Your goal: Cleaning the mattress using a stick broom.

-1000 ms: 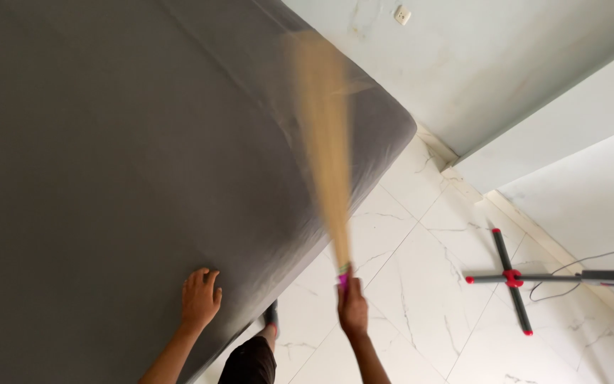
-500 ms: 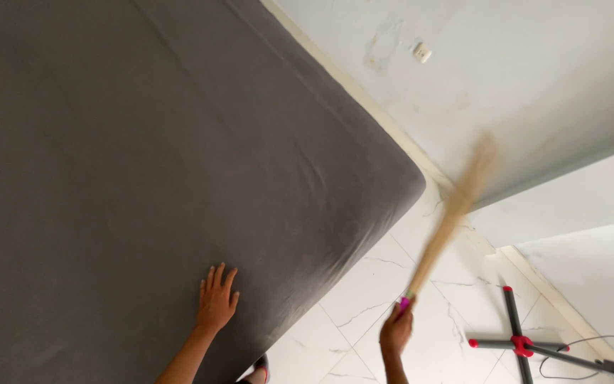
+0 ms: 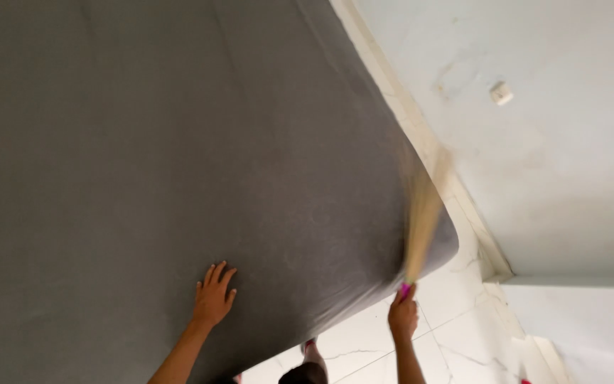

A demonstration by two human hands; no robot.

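Note:
A large mattress in a dark grey sheet fills most of the view. My left hand lies flat on the sheet near its lower edge, fingers spread. My right hand is closed around the pink handle end of a straw hand broom. The broom's tan bristles are blurred with motion and point up over the mattress's rounded right corner.
White marble-patterned floor tiles show at the lower right beside the mattress. A pale wall with a small white socket rises behind. My leg and foot stand at the bottom edge, close to the mattress.
The broom swung from over the sheet out to the right above the floor, then back onto the mattress corner. The view turned right; the red-and-grey stand on the floor left the frame.

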